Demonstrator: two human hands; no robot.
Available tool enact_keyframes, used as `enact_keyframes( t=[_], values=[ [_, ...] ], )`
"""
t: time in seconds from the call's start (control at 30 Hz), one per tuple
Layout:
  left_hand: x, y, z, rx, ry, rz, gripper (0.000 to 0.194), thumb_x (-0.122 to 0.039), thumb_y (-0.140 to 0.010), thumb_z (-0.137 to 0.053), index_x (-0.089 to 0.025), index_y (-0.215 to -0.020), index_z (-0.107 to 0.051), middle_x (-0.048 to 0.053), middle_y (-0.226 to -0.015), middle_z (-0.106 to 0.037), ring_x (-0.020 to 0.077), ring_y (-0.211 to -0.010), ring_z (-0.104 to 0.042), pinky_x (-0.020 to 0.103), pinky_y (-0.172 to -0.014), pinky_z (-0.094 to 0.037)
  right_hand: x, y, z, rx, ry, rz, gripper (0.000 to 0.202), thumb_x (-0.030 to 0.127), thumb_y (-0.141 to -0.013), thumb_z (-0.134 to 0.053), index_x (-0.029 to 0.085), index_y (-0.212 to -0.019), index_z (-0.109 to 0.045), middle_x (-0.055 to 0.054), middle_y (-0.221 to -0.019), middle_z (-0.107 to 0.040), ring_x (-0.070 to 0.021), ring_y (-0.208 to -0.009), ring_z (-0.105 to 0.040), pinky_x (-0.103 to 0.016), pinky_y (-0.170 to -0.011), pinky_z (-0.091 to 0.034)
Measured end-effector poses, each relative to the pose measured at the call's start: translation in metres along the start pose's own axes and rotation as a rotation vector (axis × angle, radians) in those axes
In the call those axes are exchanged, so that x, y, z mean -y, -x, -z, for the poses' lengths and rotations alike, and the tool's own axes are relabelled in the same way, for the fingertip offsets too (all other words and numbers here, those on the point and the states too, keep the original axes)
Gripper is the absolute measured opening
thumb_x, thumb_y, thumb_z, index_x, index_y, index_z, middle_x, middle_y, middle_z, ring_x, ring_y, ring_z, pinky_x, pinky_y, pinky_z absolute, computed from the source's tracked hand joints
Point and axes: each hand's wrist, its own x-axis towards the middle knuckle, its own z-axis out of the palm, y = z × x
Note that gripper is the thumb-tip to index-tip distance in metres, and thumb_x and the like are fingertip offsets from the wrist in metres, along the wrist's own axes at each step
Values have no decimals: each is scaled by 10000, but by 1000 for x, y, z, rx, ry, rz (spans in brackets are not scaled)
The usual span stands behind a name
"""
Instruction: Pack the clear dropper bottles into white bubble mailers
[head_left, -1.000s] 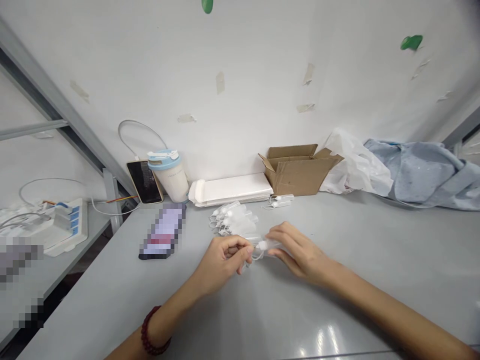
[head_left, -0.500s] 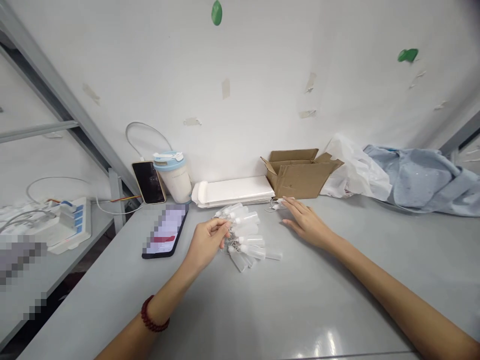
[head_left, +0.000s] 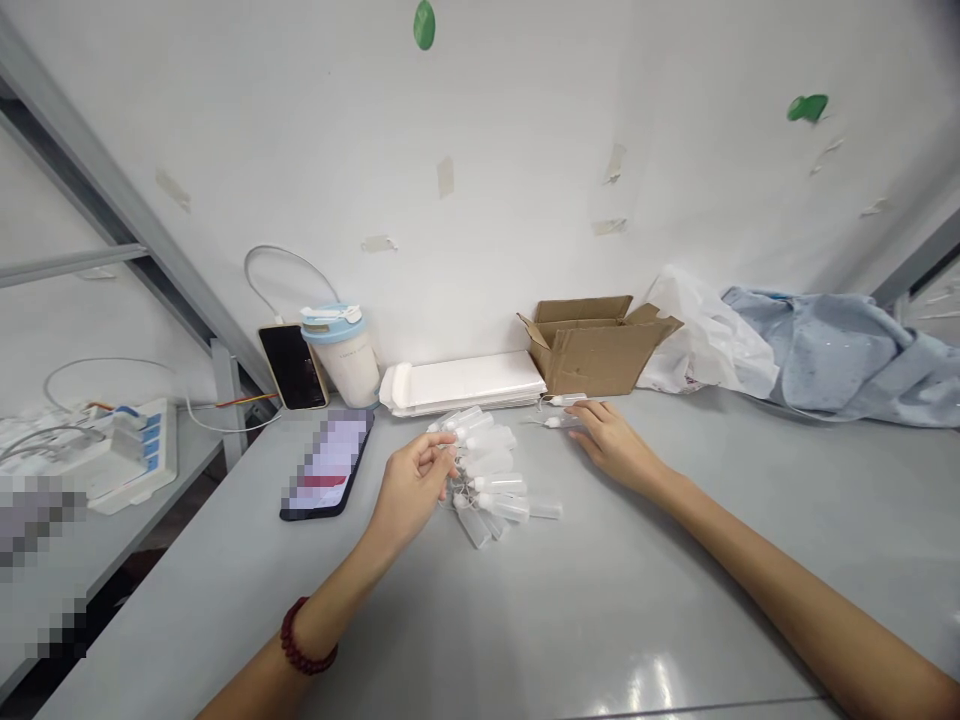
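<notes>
A fanned bunch of small clear plastic tubes with white ends and thin cords lies on the grey table. My left hand is closed in a pinch at the bunch's left side, where the cords meet; the fingers partly hide what they grip. Farther right, my right hand has its thumb and fingers closed around the right end of a single tube, whose cord points left. Just behind it, another tube lies in front of the cardboard box.
White flat cartons lie stacked along the wall. At the left are a phone lying flat, a second phone propped up, a blue-lidded cup and a power strip. A white plastic bag and blue cloth sit back right.
My right hand has drawn slightly toward me with one tube, and a second tube now shows behind it. My left hand stays at the bunch. The view has shifted slightly.
</notes>
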Motion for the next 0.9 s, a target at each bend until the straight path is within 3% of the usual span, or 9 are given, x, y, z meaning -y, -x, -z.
enact_keyframes(
  t=[0.2,0.43,0.67,0.9],
  values=[
    [2,2,1,-12,-6,-45,297,-353,-788,-544,-130,-981,-575,-36,-595,-547,71,-431,-438,202,-453,-377,5,-1,0,-37,-40,45,178,214,-884,-440,154,-959,-591,-109,-911,-632,-255,-826,-529,-414,-734,-471],
    [-4,9,-2,-41,-25,-76,269,-348,-812,-538,-143,-982,-578,-28,-612,-541,81,-487,-452,195,-468,-384,28,2,15,-183,-123,88,198,237,-921,-404,147,-1047,-528,-112,-897,-601,-231,-837,-528,-382,-720,-474],
    [-10,21,-10,104,2,-46,275,-351,-846,-504,-152,-1016,-588,-22,-633,-558,72,-479,-454,202,-485,-388,70,10,35,-347,-270,248,259,109,-880,-477,174,-1130,-486,-97,-923,-583,-210,-848,-523,-345,-693,-465],
    [-10,21,-10,179,58,-21,316,-376,-867,-473,-155,-1066,-581,-17,-669,-575,61,-458,-448,204,-474,-384,81,13,41,-417,-334,309,340,58,-862,-472,194,-1173,-475,-97,-915,-586,-206,-801,-537,-355,-651,-472]
  ],
)
